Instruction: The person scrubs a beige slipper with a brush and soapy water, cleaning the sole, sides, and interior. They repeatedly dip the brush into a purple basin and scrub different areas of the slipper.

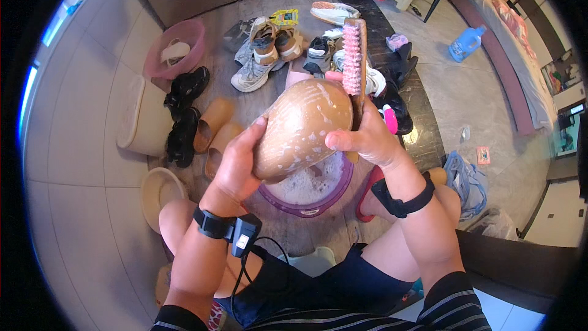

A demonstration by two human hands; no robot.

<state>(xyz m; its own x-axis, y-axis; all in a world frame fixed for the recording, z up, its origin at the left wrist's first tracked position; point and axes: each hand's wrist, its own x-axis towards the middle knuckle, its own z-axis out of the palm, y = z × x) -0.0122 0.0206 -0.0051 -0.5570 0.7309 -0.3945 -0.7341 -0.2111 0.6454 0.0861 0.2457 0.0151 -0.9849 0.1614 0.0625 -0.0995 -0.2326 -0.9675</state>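
A tan, smooth, rounded clog-type slipper (303,124), wet and spotted with suds, is held between both hands above a purple basin (301,209) of foamy water. My left hand (239,161) grips its lower left end, thumb on top. My right hand (367,138) steadies the other end with its thumb and also holds a wooden-handled scrubbing brush (353,57), upright, its pink bristles facing left. The undersides of the slipper and most of my fingers are hidden.
Tan clogs (213,124) and black shoes (183,135) lie left, near a pink basin (193,50) and a beige basin (161,191). Several sneakers (252,71) stand beyond the purple basin. A blue bottle (466,45) and a blue plastic bag (464,186) are at right.
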